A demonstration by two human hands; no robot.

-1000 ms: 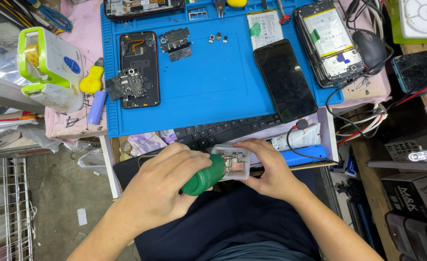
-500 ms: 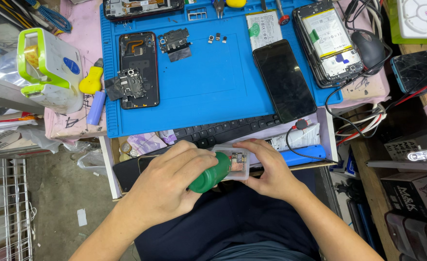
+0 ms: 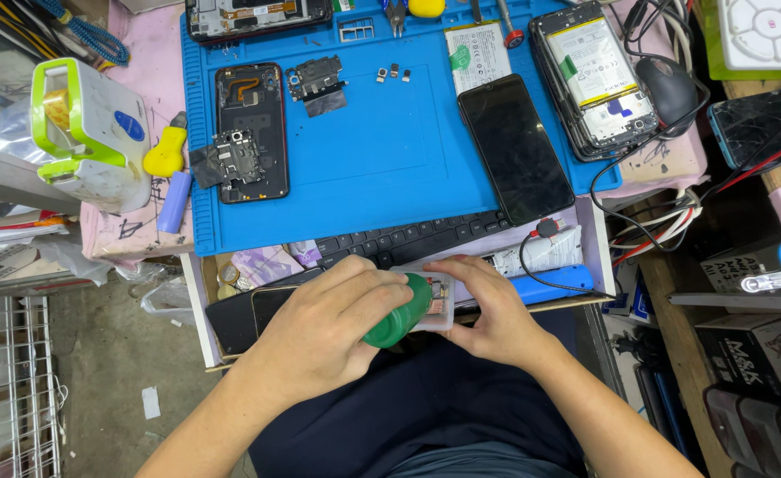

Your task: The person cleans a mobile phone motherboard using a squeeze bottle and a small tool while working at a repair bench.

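A green-handled screwdriver (image 3: 401, 312) is gripped in the left hand (image 3: 333, 323) and applied to a small clear box (image 3: 430, 296), which is steadied by the closed right hand (image 3: 488, 310). On the blue mat (image 3: 390, 159), an opened phone (image 3: 250, 131) and loose parts (image 3: 319, 80) lie unassembled; reassembly is judged outstanding.

In front of you a blue work mat (image 3: 390, 168) covers the bench. On it lie an opened phone shell (image 3: 250, 133), a dark phone (image 3: 514, 148) face up, and another opened phone showing its battery (image 3: 596, 75). A black keyboard (image 3: 408, 241) sits below the mat's near edge, and a yellow-handled tool (image 3: 165, 156) lies just left of the mat.
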